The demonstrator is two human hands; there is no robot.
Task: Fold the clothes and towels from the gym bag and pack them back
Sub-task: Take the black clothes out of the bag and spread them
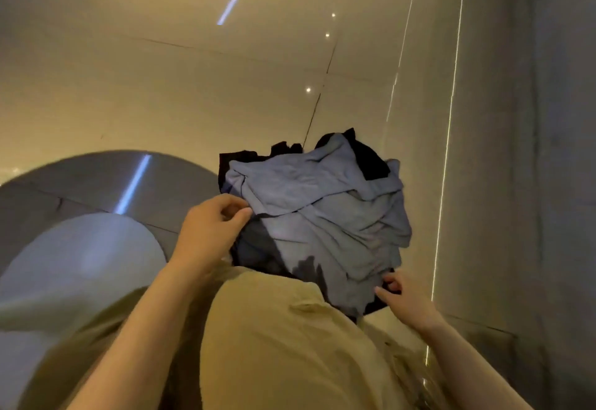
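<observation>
At the centre of the frame a crumpled grey-blue garment [319,213] lies heaped on a black bag [371,158], which sits on the glossy floor [161,87]. The left hand [211,229], just left of centre, pinches the heap's left edge between thumb and curled fingers. The right hand [403,296], at the lower right, grasps the dark edge under the garment with curled fingers.

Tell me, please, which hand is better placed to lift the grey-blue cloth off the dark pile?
Probably the left hand. Its fingers already pinch the grey-blue cloth at its near-left edge. The right hand sits lower, at the pile's bottom corner, where its fingers seem to hold the dark fabric instead.
</observation>
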